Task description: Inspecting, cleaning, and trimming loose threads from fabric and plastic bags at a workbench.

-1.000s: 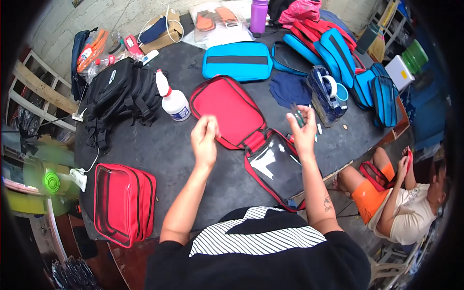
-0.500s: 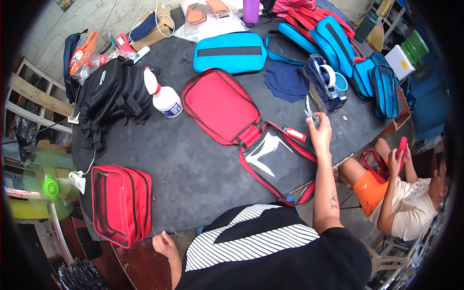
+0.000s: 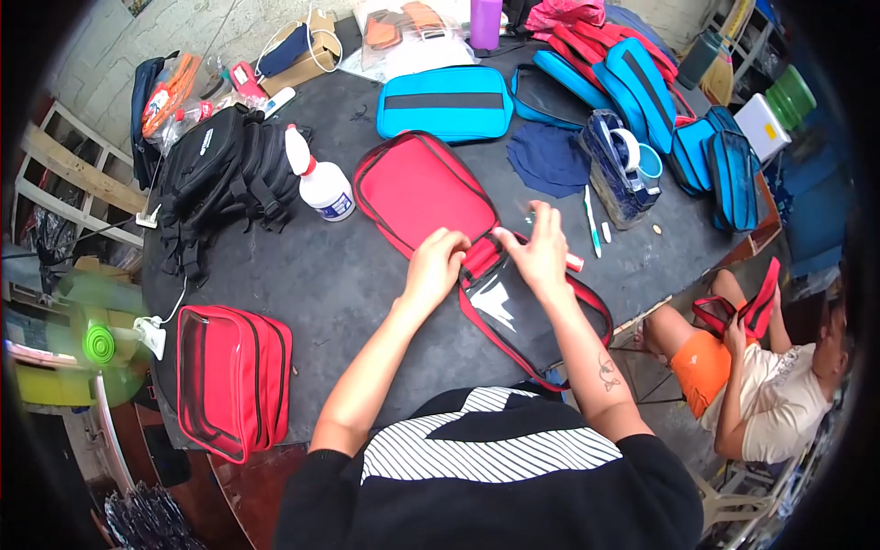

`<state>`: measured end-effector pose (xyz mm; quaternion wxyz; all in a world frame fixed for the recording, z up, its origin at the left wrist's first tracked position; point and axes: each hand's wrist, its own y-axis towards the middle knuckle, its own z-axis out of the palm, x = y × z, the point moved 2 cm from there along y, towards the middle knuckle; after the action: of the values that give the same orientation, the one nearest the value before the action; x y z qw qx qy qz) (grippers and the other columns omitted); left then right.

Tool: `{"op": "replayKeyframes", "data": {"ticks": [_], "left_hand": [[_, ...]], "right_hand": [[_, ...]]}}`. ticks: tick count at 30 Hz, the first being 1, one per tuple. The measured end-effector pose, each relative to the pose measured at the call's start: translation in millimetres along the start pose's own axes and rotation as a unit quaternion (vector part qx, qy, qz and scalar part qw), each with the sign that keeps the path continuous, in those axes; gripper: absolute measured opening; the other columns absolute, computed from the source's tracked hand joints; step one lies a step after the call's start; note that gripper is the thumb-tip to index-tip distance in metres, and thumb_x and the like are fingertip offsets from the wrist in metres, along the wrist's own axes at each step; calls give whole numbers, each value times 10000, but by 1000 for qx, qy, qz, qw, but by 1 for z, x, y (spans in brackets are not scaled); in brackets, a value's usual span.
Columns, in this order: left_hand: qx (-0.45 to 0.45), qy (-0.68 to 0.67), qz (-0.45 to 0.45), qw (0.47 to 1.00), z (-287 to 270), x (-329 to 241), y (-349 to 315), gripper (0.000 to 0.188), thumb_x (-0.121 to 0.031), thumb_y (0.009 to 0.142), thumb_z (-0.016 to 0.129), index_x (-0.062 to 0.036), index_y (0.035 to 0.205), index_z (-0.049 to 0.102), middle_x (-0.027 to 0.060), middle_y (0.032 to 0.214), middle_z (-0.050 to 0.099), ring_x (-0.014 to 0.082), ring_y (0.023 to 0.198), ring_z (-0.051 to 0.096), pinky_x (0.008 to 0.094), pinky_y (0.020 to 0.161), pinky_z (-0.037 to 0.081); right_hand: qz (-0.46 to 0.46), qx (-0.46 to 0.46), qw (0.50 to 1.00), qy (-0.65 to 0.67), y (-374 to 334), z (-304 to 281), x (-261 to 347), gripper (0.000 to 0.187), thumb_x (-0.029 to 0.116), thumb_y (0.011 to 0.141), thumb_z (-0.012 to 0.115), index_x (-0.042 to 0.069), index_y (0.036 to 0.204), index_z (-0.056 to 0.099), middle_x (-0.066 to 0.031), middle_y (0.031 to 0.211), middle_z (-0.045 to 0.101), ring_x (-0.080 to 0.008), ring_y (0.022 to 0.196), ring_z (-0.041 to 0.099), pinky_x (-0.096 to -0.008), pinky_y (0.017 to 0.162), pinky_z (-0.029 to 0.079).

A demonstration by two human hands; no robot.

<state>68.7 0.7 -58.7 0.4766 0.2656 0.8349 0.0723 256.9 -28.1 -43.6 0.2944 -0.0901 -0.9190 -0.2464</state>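
Observation:
A red bag (image 3: 423, 188) with dark zipper edging lies opened out on the dark table. Its clear window panel (image 3: 513, 316) folds toward me, joined by a short red strip. My left hand (image 3: 436, 268) is closed, its fingertips pinching the bag beside that strip. My right hand (image 3: 543, 255) is across the strip, thumb against the bag edge. Small green-handled thread snips (image 3: 529, 219) show, smeared, at its raised fingers. Under its wrist, a red and white lighter (image 3: 574, 262) is partly hidden. A slim white and green tool (image 3: 593, 222) lies farther right.
Left of the bag stand a spray bottle (image 3: 325, 190) and a black backpack (image 3: 211, 170). A red clear-sided bag (image 3: 234, 380) stands at the near left edge. Blue bags (image 3: 445, 103), navy cloth (image 3: 548, 158) and a tape holder (image 3: 619, 174) lie beyond. Another person (image 3: 770, 385) sits at right.
My left hand has risen from the table's near edge onto the red bag. My right hand has moved left, from beside the tape holder to the joining strip.

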Motion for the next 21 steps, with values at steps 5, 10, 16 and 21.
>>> {"op": "replayKeyframes", "data": {"ticks": [5,10,16,21], "left_hand": [[115,-82,-277,950,12,34,20,107,54,724,664,19,807,607,75,781,598,138,689,608,276,624,484],[59,1,-151,987,17,27,20,129,63,711,660,12,828,642,81,815,595,187,728,625,308,664,499],[-2,148,16,989,17,13,12,112,-24,700,690,-33,811,689,70,882,597,227,808,611,342,701,508],[20,327,103,939,33,3,13,152,-92,740,621,5,855,647,125,934,568,289,879,595,396,684,520]], "right_hand": [[-29,79,995,-61,15,27,13,707,298,617,839,71,1168,457,-177,1052,543,-385,905,598,-451,756,494],[109,227,965,-77,36,42,10,777,316,593,857,85,1184,409,-185,1097,549,-372,993,607,-443,831,494],[142,276,946,-95,46,53,4,807,340,590,863,82,1199,401,-201,1138,551,-367,1031,601,-436,844,496],[146,287,942,-97,47,57,4,805,350,592,861,82,1197,403,-198,1129,560,-364,1038,599,-434,852,495]]}}
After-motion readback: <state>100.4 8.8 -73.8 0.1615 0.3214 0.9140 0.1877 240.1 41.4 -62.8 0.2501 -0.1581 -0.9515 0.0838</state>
